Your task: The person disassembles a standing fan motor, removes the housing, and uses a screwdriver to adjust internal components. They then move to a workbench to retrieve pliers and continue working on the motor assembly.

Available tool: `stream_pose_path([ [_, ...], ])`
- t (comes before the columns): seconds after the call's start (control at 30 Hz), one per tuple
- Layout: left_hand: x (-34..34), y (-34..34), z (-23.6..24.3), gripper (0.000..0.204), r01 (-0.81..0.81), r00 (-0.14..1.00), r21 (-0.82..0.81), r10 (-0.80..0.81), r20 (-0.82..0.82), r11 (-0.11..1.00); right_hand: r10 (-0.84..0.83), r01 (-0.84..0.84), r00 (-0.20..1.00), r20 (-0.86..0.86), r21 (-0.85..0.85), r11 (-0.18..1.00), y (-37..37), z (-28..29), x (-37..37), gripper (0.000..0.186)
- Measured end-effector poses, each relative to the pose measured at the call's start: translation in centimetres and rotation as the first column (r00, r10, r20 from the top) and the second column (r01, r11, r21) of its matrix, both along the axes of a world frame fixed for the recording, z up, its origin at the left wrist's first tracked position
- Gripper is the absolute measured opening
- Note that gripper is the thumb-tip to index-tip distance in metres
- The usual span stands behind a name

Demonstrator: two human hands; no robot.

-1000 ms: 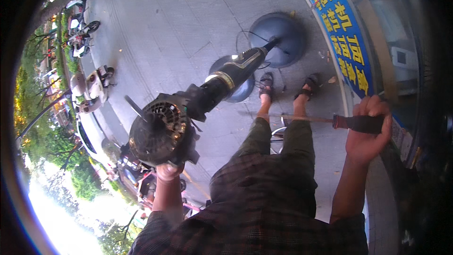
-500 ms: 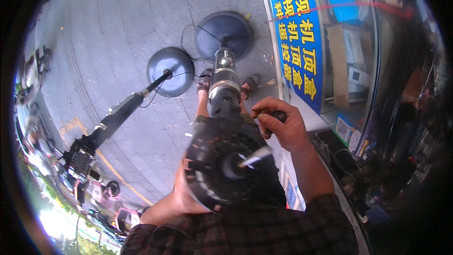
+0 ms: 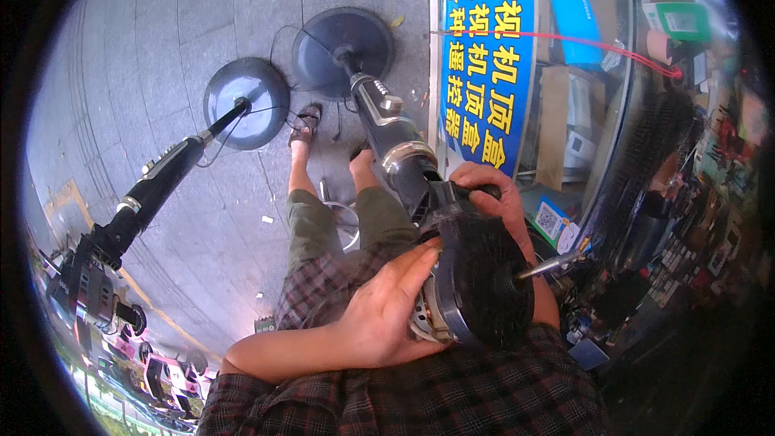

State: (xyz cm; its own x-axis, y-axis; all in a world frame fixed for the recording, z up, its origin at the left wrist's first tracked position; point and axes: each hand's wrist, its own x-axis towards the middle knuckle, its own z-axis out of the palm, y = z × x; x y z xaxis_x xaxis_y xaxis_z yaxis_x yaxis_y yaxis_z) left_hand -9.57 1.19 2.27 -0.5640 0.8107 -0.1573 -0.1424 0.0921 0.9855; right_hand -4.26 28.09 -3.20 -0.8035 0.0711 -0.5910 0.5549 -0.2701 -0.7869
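Observation:
In front of me stands a pedestal fan without blades or guard, its black motor head (image 3: pixel 496 282) tilted toward the right and its metal shaft (image 3: pixel 557 262) sticking out. My left hand (image 3: pixel 383 311) is wrapped round the near side of this motor head, with the fingers on top. At the fan's neck, my right hand (image 3: pixel 504 198) is closed round a short dark handle (image 3: pixel 487 191). Whatever lies at the handle's far end is hidden. Below the neck, the pole (image 3: pixel 391 125) runs down to a round dark base (image 3: pixel 319 56) on the pavement.
A second bladeless pedestal fan stands to the left, with a round base (image 3: pixel 230 105) and leaning pole (image 3: pixel 165 165). At right, a glass case with boxes bears a blue sign (image 3: pixel 476 97); a red cord (image 3: pixel 613 47) crosses it. Cluttered goods (image 3: pixel 654 274) fill the far right.
The fan's motor head has turned so its shaft points right. My left hand has come into view along its side. My right hand has moved to the fan's neck with the dark handle.

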Motion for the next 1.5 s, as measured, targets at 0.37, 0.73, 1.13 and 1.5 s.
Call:
stream_pose_path([
  [0.37, -3.2, 2.2, 1.1, 0.096, -0.254, 0.958, -0.091, 0.263, 0.115, 0.963, -0.165, 0.193, 0.948, -0.273, 0.08, 0.978, -4.4, 0.1, -6.4, 0.032],
  [0.73, -9.3, 3.5, 0.0, 0.102, -0.546, 0.828, 0.054, 0.529, 0.185, 0.836, -0.184, 0.272, 0.943, -0.279, 0.319, 0.908, -7.7, -2.2, -8.5, 0.04],
  [1.13, -2.2, -5.9, -4.8, 0.063, -0.741, 0.623, -0.187, 0.765, 0.166, 0.644, 0.065, -0.095, 0.989, 0.131, 0.238, 0.967, -10.3, -2.7, -1.0, 0.017],
  [1.5, -2.2, -27.6, -10.8, 0.082, -0.971, 0.028, -0.22, 0.877, -0.48, -0.09, 0.401, -0.349, 0.912, -0.089, 0.343, 0.872, -15.0, -6.3, 0.6, 0.015],
])
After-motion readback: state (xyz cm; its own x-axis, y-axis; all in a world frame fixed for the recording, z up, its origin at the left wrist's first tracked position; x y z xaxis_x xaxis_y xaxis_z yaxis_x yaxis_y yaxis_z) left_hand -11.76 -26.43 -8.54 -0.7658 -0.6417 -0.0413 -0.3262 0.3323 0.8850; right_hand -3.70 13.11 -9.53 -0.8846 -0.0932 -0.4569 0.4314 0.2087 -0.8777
